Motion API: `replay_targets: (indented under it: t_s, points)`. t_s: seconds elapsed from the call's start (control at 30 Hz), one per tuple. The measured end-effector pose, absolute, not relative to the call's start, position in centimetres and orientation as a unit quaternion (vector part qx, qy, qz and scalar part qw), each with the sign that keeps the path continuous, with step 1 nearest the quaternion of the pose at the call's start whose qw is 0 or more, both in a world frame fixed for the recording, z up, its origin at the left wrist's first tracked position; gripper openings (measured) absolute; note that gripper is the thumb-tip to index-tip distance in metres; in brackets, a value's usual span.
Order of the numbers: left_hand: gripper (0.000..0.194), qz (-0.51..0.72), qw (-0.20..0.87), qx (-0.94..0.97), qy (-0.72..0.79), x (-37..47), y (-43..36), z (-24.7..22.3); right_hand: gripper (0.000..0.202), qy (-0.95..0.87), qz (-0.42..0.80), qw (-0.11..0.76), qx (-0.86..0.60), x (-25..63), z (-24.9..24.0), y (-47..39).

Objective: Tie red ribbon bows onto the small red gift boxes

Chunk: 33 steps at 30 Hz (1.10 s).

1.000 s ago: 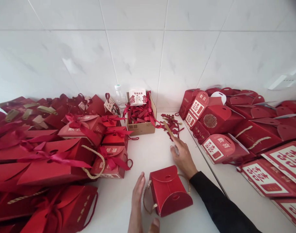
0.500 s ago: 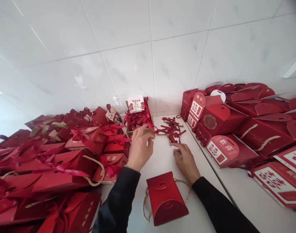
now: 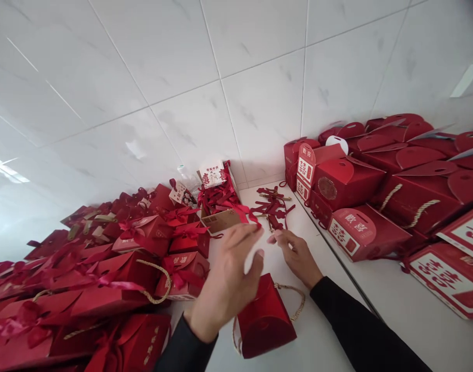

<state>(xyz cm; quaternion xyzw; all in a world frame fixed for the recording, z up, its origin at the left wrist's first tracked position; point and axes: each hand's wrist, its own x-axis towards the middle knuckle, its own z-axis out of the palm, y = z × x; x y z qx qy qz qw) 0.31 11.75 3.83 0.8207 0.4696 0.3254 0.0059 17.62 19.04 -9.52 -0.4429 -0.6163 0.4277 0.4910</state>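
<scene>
My left hand (image 3: 234, 274) is raised over the near side of a red gift box (image 3: 269, 325), fingers stretched forward and thumb apart. A loose red ribbon (image 3: 246, 209) runs from an open cardboard box (image 3: 220, 220) to just beyond those fingertips; whether they touch is unclear. My right hand (image 3: 296, 253) is closed, fingertips pressed together beside a small pile of dark red ties (image 3: 275, 206). What it pinches, if anything, cannot be made out. The gift box lies on the white table between my forearms, with a twisted rope handle (image 3: 298, 302) at its side.
Many red gift boxes with bows (image 3: 116, 284) crowd the left side. More red boxes (image 3: 348, 178) are stacked on the right, some with white-patterned fronts. A printed card (image 3: 213, 174) rests on the ribbons in the cardboard box. A tiled wall (image 3: 259, 103) stands behind.
My left hand has moved back from the cardboard box, toward me, and now partly covers the gift box. My right hand stays near the ties, its fingers more closed. The view has tilted.
</scene>
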Motion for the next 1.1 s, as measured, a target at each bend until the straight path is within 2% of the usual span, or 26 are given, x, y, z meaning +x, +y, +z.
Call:
replay_targets:
  t_s: [0.2, 0.43, 0.63, 0.8, 0.9, 1.0, 1.1]
  points:
    - [0.036, 0.269, 0.147, 0.844, 0.440, 2.2, 9.8, 3.1, 0.035, -0.566, 0.587, 0.485, -0.315, 17.9, -5.8, 17.5]
    - [0.026, 0.276, 0.175, 0.818, 0.473, 1.0, 8.7, 3.3, 0.028, -0.431, 0.648, 0.558, -0.289, 20.0, -1.0, 17.5]
    - [0.031, 0.329, 0.172, 0.750, 0.547, -0.6, 7.1, 2.0, 0.029, -0.390, 0.660, 0.571, -0.295, 23.2, 3.9, 17.3]
    - [0.025, 0.395, 0.238, 0.653, 0.602, -1.8, 5.0, -0.1, 0.022, -0.449, 0.634, 0.527, -0.344, 24.6, 4.7, 17.0]
    - [0.027, 0.363, 0.276, 0.649, 0.609, -1.7, 3.9, -0.7, 0.033, -0.510, 0.610, 0.481, -0.368, 24.8, 4.3, 16.9]
    - [0.025, 0.365, 0.263, 0.634, 0.628, -1.1, 3.4, -1.2, 0.045, -0.562, 0.595, 0.434, -0.377, 24.9, 4.2, 16.5]
    - [0.029, 0.402, 0.212, 0.590, 0.668, -0.2, 3.0, -1.7, 0.035, -0.607, 0.583, 0.404, -0.358, 24.8, 4.6, 15.9]
